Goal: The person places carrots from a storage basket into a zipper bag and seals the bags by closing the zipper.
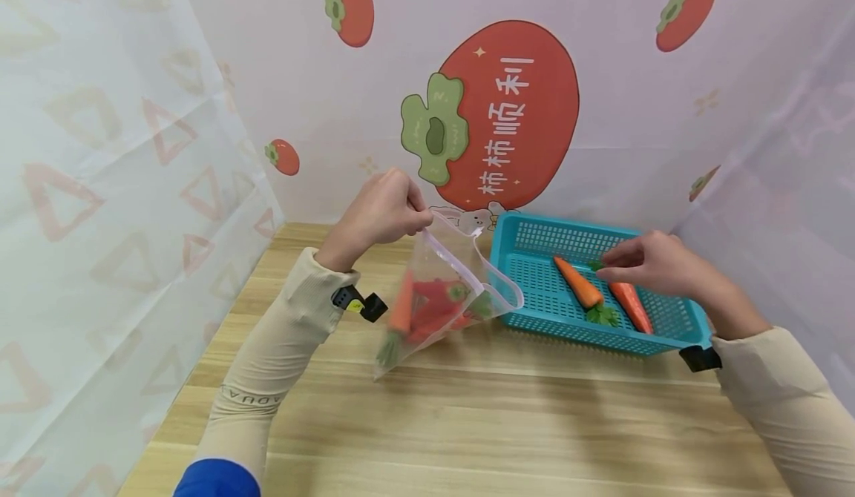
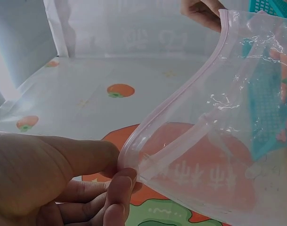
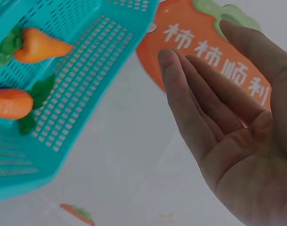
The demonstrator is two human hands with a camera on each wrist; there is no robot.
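Between thumb and forefinger, my left hand (image 1: pixel 389 211) pinches the rim of a clear zipper bag (image 1: pixel 470 248) with a pink zip edge. The bag hangs with its mouth spread; a carrot (image 1: pixel 402 303) and several red vegetables (image 1: pixel 434 308) with green tops show through it. Over the right part of a blue plastic basket (image 1: pixel 574 336) hovers my right hand (image 1: pixel 657 263), its thumb apart from its extended fingers and nothing between them. Below it in the basket lie an orange carrot (image 1: pixel 577 283) and a redder carrot (image 1: pixel 631 305), both with green leaves.
A wood-grain table (image 1: pixel 427 438) lies beneath everything. White sheets printed with persimmons and triangles enclose it at the back (image 1: pixel 621 89) and both sides. The basket stands right of the bag, near the back sheet, and the bag's mouth overlaps its left end in the head view.
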